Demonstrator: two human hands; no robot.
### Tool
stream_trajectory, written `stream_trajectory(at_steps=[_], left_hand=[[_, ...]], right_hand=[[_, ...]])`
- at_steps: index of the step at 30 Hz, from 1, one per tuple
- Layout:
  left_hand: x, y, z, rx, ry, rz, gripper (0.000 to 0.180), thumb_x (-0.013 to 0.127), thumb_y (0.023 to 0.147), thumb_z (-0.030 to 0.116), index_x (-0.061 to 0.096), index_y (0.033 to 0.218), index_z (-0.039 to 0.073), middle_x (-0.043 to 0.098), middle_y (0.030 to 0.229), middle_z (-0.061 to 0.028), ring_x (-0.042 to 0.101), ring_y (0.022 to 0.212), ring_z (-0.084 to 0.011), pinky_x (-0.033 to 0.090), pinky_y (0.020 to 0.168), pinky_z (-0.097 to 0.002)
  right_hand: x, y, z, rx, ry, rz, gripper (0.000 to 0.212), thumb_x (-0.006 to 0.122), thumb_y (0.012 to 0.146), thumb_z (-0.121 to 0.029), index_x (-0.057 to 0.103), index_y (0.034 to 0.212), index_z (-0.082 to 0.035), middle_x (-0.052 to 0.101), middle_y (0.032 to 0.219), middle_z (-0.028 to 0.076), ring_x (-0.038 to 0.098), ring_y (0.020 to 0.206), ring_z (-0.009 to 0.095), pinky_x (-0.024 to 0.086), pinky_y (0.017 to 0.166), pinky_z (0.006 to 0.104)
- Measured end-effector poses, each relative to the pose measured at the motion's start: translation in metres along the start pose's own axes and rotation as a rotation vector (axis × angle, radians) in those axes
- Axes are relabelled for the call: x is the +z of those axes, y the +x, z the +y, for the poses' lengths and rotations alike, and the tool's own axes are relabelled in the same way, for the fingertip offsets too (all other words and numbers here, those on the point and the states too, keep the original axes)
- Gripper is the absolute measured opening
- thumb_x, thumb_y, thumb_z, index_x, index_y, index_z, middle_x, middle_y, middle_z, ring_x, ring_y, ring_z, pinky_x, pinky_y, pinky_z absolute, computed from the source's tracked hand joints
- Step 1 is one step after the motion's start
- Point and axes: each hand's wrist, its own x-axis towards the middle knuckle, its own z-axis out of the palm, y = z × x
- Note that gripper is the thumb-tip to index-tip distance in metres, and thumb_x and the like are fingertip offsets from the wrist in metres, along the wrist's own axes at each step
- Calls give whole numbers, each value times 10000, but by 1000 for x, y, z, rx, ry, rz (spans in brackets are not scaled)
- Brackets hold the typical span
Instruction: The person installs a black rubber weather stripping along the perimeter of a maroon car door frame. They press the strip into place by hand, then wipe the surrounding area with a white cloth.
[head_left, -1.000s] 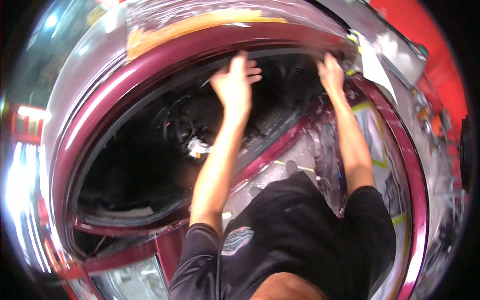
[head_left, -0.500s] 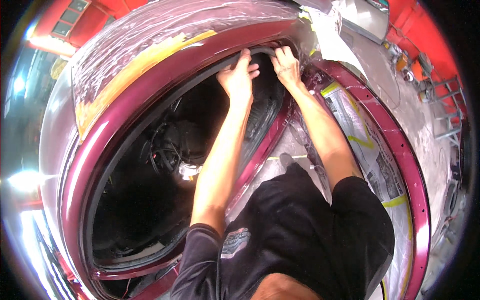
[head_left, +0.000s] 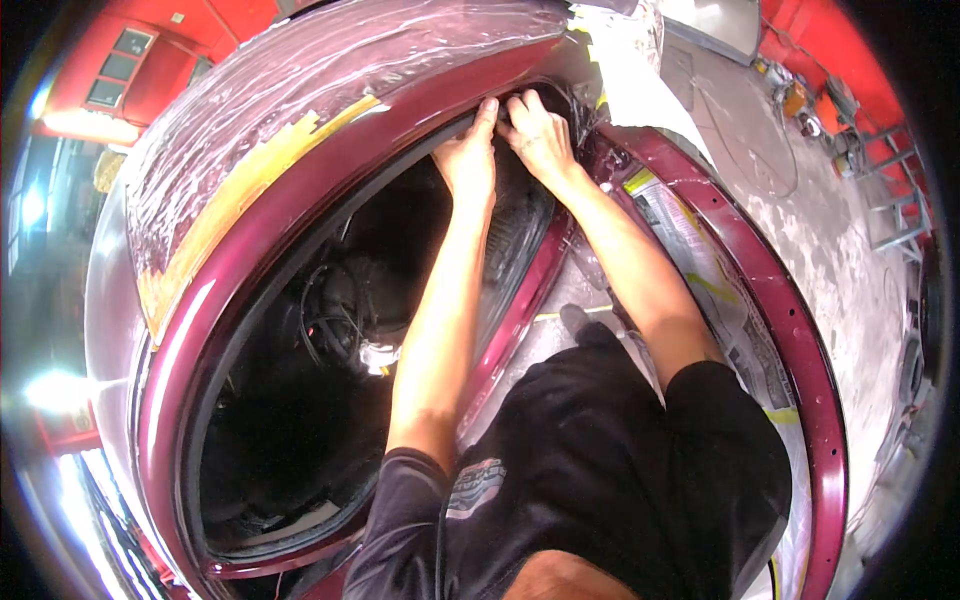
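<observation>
I see a dark rubber door seal [head_left: 347, 187] running along the upper edge of a maroon car's door opening [head_left: 262, 222]. My left hand [head_left: 468, 158] is at the top of the opening, its thumb upright against the seal and its fingers curled behind the edge. Just to the right, my right hand [head_left: 540, 142] is closed, its bent fingers pinching the seal near the upper corner. Both hands nearly touch. The fingertips partly hide the piece of seal between them.
Clear film and yellow masking tape [head_left: 235, 215] cover the roof. At right the maroon door [head_left: 790, 312] stands open, masked with paper and plastic. White paper [head_left: 650, 95] hangs past the upper corner. Wires [head_left: 325, 315] show inside the dark cabin.
My right hand has moved left along the seal, closer to my left hand. The grey loop of seal that showed between the hands is now mostly covered. The view has shifted slightly.
</observation>
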Motion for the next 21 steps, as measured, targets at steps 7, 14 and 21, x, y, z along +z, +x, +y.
stream_trajectory(at_steps=[7,14,21], left_hand=[[9,-9,-11,38,8,57,223,771,849,131,712,984,-37,709,842,-93,654,644,-141,526,519,-272],[13,-11,18,-141,-79,58,226,748,873,139,685,983,-48,704,896,-124,664,622,-166,546,505,-275],[10,-12,-11,-92,-76,39,265,713,890,117,620,1005,-103,694,878,-176,671,582,-205,605,577,-323]], right_hand=[[4,-7,14,-116,23,52,210,748,823,-189,586,917,-93,561,912,120,697,722,346,586,574,435],[3,-14,14,-142,55,34,241,763,786,-168,546,848,-86,563,891,93,693,727,315,584,577,410],[4,-24,18,-125,88,69,186,706,766,-72,568,887,-93,609,982,99,704,775,325,593,609,415]])
